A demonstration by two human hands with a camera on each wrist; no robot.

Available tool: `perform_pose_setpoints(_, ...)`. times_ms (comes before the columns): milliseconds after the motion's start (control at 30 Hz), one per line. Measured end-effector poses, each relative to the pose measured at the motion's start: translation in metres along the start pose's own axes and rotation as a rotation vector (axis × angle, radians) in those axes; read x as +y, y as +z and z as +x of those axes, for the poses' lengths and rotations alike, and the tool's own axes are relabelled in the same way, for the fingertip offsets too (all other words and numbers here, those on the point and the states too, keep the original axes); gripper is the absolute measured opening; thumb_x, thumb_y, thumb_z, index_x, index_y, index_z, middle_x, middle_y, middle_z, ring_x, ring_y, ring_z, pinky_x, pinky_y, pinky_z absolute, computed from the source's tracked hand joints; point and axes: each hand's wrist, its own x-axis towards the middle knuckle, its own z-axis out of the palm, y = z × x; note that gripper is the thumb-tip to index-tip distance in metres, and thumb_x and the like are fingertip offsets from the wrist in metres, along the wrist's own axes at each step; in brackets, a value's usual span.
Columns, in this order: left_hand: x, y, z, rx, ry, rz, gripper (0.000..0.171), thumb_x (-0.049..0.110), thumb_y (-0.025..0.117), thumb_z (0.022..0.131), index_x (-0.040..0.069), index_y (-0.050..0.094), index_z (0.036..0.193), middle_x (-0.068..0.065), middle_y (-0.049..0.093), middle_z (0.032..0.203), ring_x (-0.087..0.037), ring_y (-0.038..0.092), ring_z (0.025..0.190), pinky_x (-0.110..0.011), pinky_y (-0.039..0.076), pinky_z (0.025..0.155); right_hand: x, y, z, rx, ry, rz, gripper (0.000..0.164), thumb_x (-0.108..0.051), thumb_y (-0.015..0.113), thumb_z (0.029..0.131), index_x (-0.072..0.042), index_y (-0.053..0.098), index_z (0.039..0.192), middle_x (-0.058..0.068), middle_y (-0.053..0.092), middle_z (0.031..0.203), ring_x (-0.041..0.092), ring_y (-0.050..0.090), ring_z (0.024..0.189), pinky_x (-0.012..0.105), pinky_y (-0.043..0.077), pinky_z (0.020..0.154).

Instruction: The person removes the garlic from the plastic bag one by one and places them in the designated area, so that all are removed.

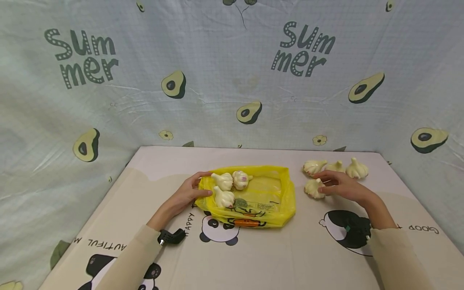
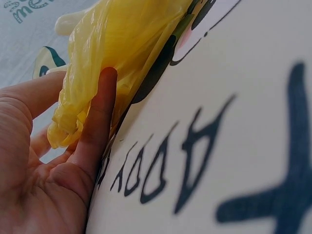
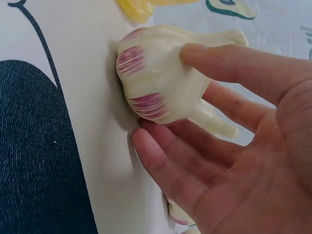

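Left hand (image 1: 186, 191): at the left end of the yellow bag (image 1: 288, 201), thumb inside the rim, fingers outside, plastic pinched between them. Left wrist view shows the film bunched in the partly closed fingers. Bag lies on the table cover (image 1: 268, 257), mouth up and spread wide.

Bag contents: three garlic bulbs, all in its left half. Far-left bulb (image 1: 224, 182) sits just beside the far-right bulb (image 1: 240, 180); near bulb (image 1: 224, 198) lies on the near side of these.

Right hand (image 1: 344, 186): right of the bag, well apart from it. Thumb and fingers half closed about a single bulb (image 1: 313, 188), thumb on one side, fingertips at the other. Purple streaks on this bulb in the right wrist view. Cannot tell whether it is clear of the cover.

Beyond that hand, far right: a loose row of left bulb (image 1: 313, 167), middle bulb (image 1: 335, 166) and right bulb (image 1: 357, 168).

Backdrop (image 1: 217, 52): pale fabric, avocado print.
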Motion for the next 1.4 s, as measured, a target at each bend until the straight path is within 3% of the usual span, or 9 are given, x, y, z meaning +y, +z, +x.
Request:
perform_pose_setpoints(300,0.0002,-0.0012,0.0011,-0.003,0.008,0.021,0.073,0.014,0.075,0.092,0.014,0.039,0.156,-0.019,0.04,0.16,-0.024,0.058,0.128,-0.025,0.057,0.098,0.0019,0.0007,0.0001,0.01,0.032,0.01,0.05,-0.027,0.069,0.097,-0.005,0.058,0.14,0.023,0.057,0.143,0.041,0.057,0.128,0.024,0.055,0.088)
perform_pose_setpoints(567,0.0026,0.0008,-0.0005,-0.005,0.008,0.013,0.072,0.012,0.074,0.093,0.013,0.039,0.156,-0.021,0.041,0.159,-0.024,0.059,0.126,-0.026,0.057,0.098,0.0066,-0.0004,-0.0001,0.012,0.04,0.03,0.051,-0.026,0.07,0.097,-0.003,0.057,0.141,0.023,0.058,0.141,0.037,0.058,0.126,0.023,0.057,0.085)
perform_pose_setpoints(1000,0.0026,0.001,0.0003,0.001,0.005,0.013,0.072,0.012,0.074,0.093,0.013,0.039,0.156,-0.02,0.039,0.16,-0.022,0.059,0.124,-0.025,0.057,0.097,0.003,0.0023,0.0024,0.024,-0.009,-0.057,0.053,-0.026,0.076,0.092,-0.008,0.06,0.139,0.017,0.06,0.141,0.036,0.057,0.126,0.034,0.052,0.096)
perform_pose_setpoints(1400,0.0037,0.0015,-0.0001,0.001,0.007,0.005,0.072,0.012,0.074,0.092,0.012,0.039,0.156,-0.02,0.038,0.161,-0.022,0.059,0.125,-0.024,0.057,0.097,0.0053,0.0051,0.0046,0.048,-0.039,-0.086,0.05,-0.023,0.077,0.092,-0.006,0.062,0.136,0.015,0.063,0.137,0.028,0.057,0.12,0.026,0.051,0.093)
